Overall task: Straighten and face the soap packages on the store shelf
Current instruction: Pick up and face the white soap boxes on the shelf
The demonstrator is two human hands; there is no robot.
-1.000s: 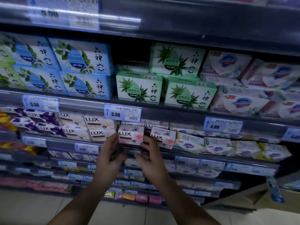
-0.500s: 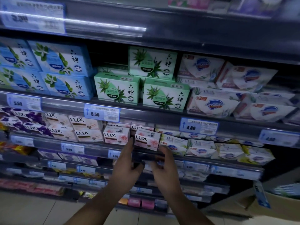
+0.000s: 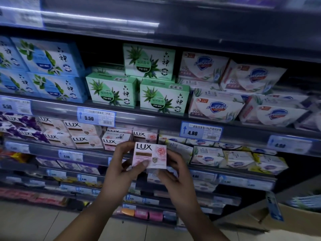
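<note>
While both hands clasp it, left hand (image 3: pixel 119 168) thumb across its front and right hand (image 3: pixel 175 171) at its far edge, the pink rose-printed LUX soap carton (image 3: pixel 150 154) hangs off the shelf. Just behind, pink LUX boxes (image 3: pixel 115 140) look faced; beside them, white-green Safeguard packs (image 3: pixel 234 158) probably remain crooked.

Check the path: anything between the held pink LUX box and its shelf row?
Nothing visible. Both hands, left and right, hold the LUX box just in front of the shelf lip. Behind it stand two more pink boxes, with only open air between.
</note>
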